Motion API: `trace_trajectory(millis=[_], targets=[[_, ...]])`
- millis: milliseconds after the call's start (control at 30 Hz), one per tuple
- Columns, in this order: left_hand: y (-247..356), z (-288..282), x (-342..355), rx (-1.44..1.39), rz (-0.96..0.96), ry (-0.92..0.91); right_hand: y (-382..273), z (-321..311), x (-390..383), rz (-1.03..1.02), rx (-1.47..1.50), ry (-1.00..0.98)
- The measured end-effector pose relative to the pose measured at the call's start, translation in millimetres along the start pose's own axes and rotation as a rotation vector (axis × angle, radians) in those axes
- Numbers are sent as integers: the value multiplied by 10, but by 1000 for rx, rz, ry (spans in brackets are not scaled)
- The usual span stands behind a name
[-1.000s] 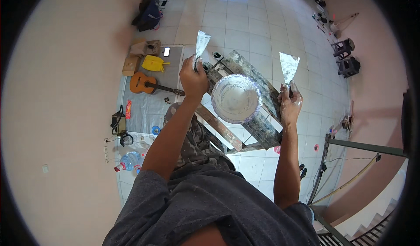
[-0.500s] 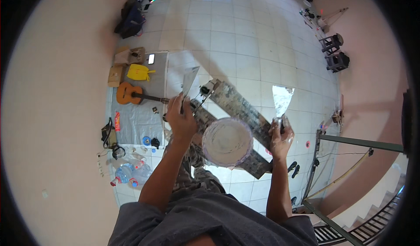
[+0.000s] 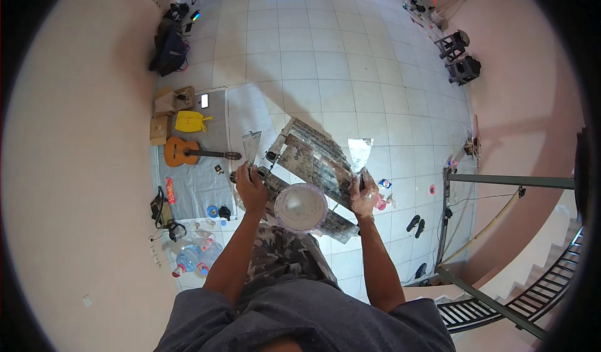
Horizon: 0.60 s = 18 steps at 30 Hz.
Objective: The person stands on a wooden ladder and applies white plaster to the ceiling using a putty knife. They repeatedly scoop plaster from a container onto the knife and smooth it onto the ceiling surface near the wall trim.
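Note:
My left hand (image 3: 251, 190) is closed round the handle of a putty knife, its grey blade (image 3: 251, 145) pointing away and seen at a slant. My right hand (image 3: 363, 195) grips another putty knife, whose wide blade (image 3: 360, 153) is smeared with white and points away from me. Between my hands, a little nearer, a round bucket (image 3: 301, 208) with a pale purple rim holds whitish paste. It stands on a worn, paint-spattered platform of planks (image 3: 316, 164). The right hand is beside the far plank's right end; whether it touches cannot be told.
On the left, a grey sheet (image 3: 213, 133) bears a guitar (image 3: 181, 152), a yellow bag (image 3: 191, 121) and cardboard boxes. Plastic bottles (image 3: 189, 259) lie nearer me. Rightward are black sandals (image 3: 416, 225), a metal railing frame (image 3: 510, 180) and stairs. Dark stools (image 3: 463, 70) stand along the right wall.
The view has shifted, with the bucket and platform appearing smaller. Both hands appear lower and closer together, the right one further left. Each still holds its putty knife.

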<state>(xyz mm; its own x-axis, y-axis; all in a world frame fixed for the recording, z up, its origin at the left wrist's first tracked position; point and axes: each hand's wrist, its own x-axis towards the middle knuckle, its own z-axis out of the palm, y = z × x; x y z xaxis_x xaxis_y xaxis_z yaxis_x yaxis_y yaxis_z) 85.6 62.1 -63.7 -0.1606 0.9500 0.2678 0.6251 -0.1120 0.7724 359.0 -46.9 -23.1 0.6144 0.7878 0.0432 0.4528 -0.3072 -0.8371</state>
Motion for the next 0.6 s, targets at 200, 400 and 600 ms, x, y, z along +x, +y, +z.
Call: trace_trajectory(millis=[200, 400, 600], targets=[[89, 55, 178, -63, -143, -22, -61, -48, 63, -7, -70, -53], [85, 115, 215, 81, -73, -20, -53, -38, 87, -23, -64, -66], [179, 81, 181, 85, -73, -38, 250, 22, 81, -59, -17, -55]])
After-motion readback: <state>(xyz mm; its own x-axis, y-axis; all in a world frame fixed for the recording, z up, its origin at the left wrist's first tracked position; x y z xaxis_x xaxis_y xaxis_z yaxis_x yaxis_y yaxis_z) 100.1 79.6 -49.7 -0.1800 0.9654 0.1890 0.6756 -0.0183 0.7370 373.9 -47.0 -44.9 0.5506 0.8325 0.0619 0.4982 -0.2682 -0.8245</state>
